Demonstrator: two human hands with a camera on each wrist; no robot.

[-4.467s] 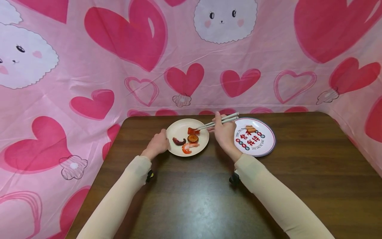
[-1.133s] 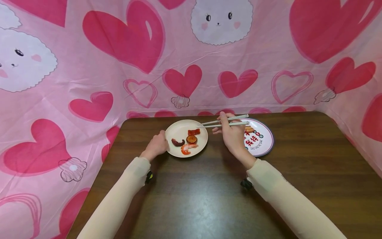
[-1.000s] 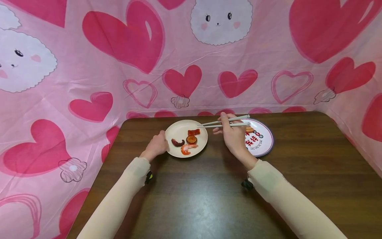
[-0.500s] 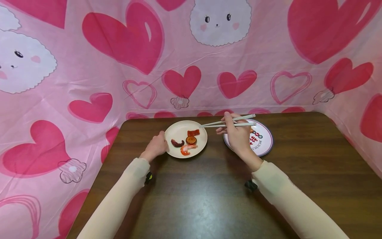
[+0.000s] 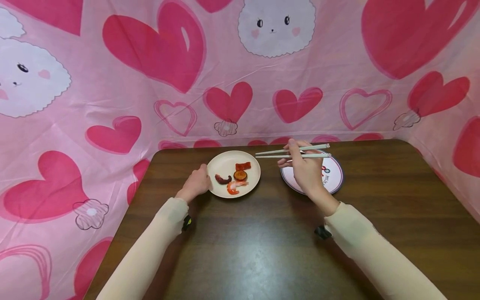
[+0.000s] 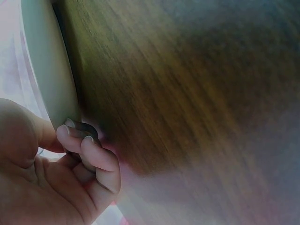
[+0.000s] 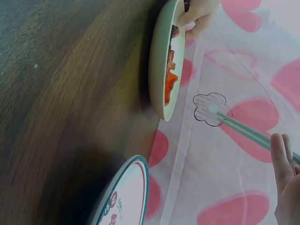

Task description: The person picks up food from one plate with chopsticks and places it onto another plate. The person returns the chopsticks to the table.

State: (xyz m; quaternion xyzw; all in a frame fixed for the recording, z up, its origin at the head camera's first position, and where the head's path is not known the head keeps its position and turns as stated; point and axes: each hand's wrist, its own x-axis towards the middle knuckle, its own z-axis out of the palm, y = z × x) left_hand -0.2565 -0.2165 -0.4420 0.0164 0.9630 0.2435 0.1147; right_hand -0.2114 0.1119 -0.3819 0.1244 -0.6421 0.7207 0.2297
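My left hand (image 5: 196, 182) pinches the left rim of a cream plate (image 5: 222, 163), thumb over the edge and fingers curled beneath it in the left wrist view. On that plate lie a curled dark tentacle (image 5: 223, 180), a shrimp (image 5: 233, 188), a round brown slice (image 5: 240, 175) and a flat red-brown piece (image 5: 243, 166). My right hand (image 5: 308, 173) holds a pair of pale green chopsticks (image 5: 271, 156) above the gap between the plates. Their tips are slightly parted with nothing between them. Under this hand sits a white plate (image 5: 335, 180) with a blue rim and red lettering, partly hidden.
The brown wooden table (image 5: 240, 250) stretches toward the person in front of both plates. A pink heart-print cloth (image 5: 258, 112) hangs right behind the table's back edge and along both sides.
The chopstick tips were at the red-brown piece, then lifted off it and moved right, past the cream plate's rim. The brown food on the white plate is now hidden. My left hand stays put.
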